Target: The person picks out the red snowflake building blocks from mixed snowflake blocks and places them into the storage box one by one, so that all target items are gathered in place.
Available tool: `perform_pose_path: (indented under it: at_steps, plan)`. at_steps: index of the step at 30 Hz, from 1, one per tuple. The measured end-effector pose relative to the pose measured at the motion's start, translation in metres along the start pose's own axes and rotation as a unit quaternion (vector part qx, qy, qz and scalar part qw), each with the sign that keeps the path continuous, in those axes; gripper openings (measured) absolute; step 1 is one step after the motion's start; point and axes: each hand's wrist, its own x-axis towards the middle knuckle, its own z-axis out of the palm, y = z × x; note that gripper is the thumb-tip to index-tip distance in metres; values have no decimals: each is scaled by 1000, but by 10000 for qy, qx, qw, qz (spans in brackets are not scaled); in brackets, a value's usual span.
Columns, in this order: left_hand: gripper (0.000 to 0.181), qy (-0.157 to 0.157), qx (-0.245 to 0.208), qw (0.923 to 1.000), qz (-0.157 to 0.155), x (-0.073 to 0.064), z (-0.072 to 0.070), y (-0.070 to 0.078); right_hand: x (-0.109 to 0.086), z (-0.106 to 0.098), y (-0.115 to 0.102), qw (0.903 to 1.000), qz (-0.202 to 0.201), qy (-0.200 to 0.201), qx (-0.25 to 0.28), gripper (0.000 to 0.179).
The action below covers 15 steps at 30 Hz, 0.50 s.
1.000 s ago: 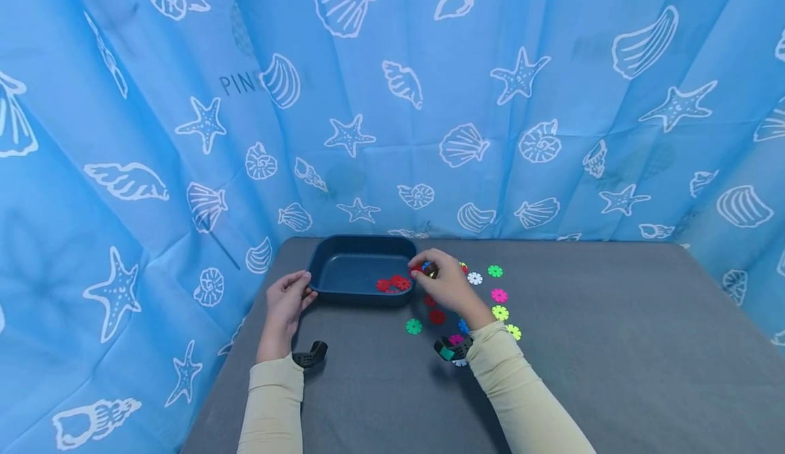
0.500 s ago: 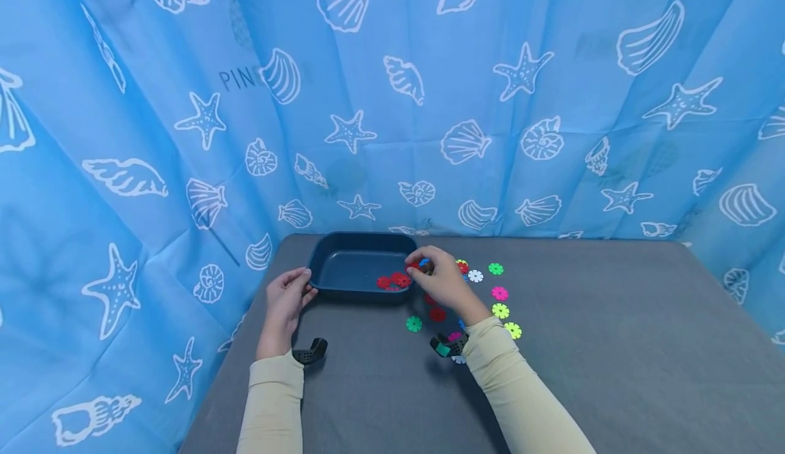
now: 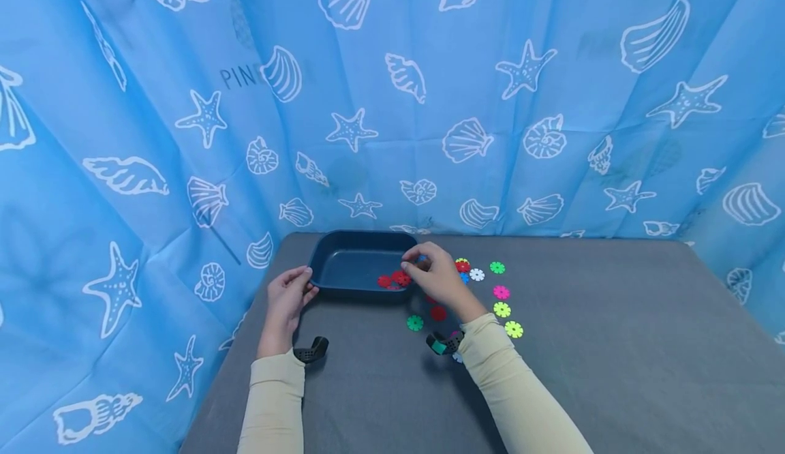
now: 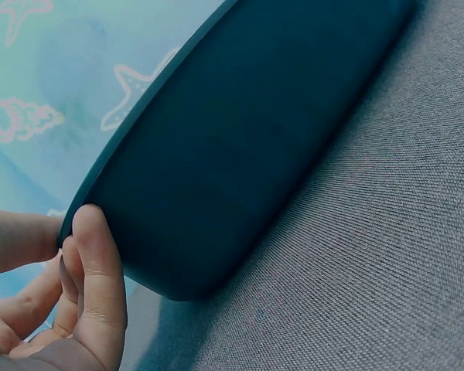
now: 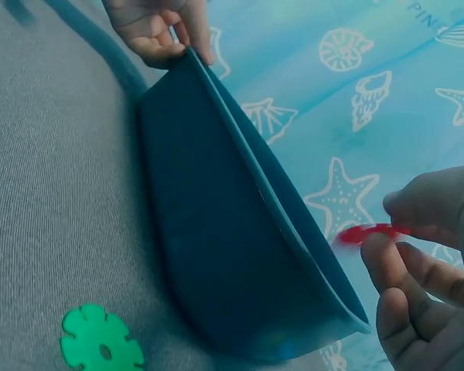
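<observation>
A dark blue rectangular tub (image 3: pixel 349 266) stands at the back left of the table. My left hand (image 3: pixel 287 307) pinches its left rim between thumb and fingers. Over its right end, my right hand (image 3: pixel 443 278) pinches a red notched plastic disc (image 5: pixel 359 234) by the edge, as the right wrist view shows; the head view mostly hides that disc behind the fingers. Several red discs (image 3: pixel 401 277) lie in the tub's front right corner. Just right of the tub, partly beneath my right hand, is another red disc (image 3: pixel 438 313).
Loose discs lie to the right: a green disc (image 3: pixel 415 322) in front of the tub, a white disc (image 3: pixel 477 275), a pink disc (image 3: pixel 501 292) and yellow discs (image 3: pixel 513 329). A shell-patterned blue curtain (image 3: pixel 392 133) hangs behind the grey table (image 3: pixel 613 345).
My right hand has shifted slightly left, farther over the tub's right rim, with the red disc in its fingers. The left hand keeps its hold on the rim.
</observation>
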Motion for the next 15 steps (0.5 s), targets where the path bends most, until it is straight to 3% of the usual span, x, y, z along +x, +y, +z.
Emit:
perform_pose_path:
  at_steps: [15]
  plan:
    - [43, 30, -24, 10000, -67, 1, 0, 0, -3, -6, -4, 9999, -82, 4, 143, 16]
